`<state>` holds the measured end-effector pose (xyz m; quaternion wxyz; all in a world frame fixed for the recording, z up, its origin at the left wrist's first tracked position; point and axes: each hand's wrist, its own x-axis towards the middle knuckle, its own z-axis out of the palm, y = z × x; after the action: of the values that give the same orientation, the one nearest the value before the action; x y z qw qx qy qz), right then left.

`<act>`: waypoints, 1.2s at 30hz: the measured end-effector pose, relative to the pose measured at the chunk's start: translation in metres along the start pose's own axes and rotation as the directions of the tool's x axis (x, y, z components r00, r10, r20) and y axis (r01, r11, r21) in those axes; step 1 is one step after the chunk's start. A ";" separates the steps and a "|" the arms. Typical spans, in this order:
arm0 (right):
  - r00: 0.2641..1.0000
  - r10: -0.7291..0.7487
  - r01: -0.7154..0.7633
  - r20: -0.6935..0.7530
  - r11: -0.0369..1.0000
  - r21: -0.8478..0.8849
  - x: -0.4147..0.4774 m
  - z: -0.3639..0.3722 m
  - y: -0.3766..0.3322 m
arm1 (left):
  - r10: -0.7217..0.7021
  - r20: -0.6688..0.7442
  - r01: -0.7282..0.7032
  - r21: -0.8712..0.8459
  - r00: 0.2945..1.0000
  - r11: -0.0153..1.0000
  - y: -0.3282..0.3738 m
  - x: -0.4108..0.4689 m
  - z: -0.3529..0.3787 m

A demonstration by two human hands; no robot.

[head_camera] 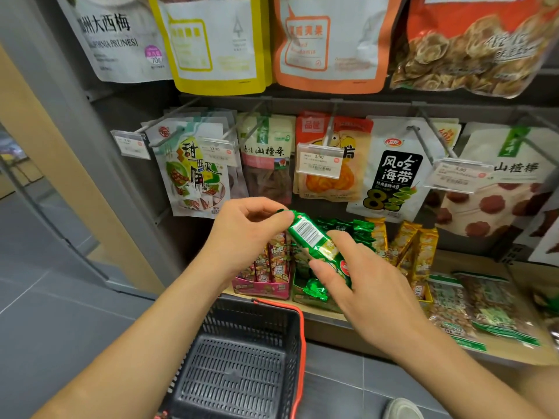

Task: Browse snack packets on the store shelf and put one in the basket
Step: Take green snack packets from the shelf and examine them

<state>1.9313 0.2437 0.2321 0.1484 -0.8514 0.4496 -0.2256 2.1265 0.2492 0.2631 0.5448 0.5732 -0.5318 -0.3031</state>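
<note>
**A:** Eyes on the green packet (314, 240). It's up in the air in front of the shelf (453, 261), tilted, with the barcode side facing us.

**B:** And both hands are on it. The left hand (242, 234) pinches the crimped top end between thumb and fingertips. The right hand (363, 282) has its fingers curled round the lower end.

**A:** So the packet is off the display, but not in the basket (298, 328) yet. The basket sits low, just in front of the shelf, below and a little left of the hands.

**B:** This looks like the browsing step to me, reading the back. To do it well I'd hold the foil by its ends, as here, so nothing covers the print.

**A:** And then?

**B:** If it's the one, let one hand go, bring the packet straight down over the open top, and release it low so it doesn't bounce off the red rim.

**A:** Behind the packet there's a box of more green packets (348, 228), just beside a pink box (261, 287) on the left and the yellow packets (414, 246) on the right.

**B:** It's tight there, so I'd lift clear rather than drag across them. The hanging pouches, like the seaweed pouch (393, 173), are above and well out of the way.
</note>
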 end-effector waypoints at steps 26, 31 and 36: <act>0.953 -0.088 -0.035 0.289 0.918 0.396 0.000 0.003 0.011 | 0.311 -0.089 -0.212 0.554 0.946 0.805 -0.027 0.014 -0.016; 0.924 -0.084 -0.113 0.373 0.871 0.478 0.011 -0.014 0.023 | 0.424 0.054 -0.347 0.672 0.904 0.654 -0.030 0.014 -0.022; 0.904 -0.018 -0.208 0.426 0.854 0.477 0.013 -0.025 0.037 | 0.262 0.167 -0.310 0.567 0.951 0.763 -0.028 0.010 -0.020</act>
<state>1.8993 0.2111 0.2398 0.4725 -0.7853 0.3736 -0.1428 2.1548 0.2417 0.2435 0.3598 0.6131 -0.7008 -0.0595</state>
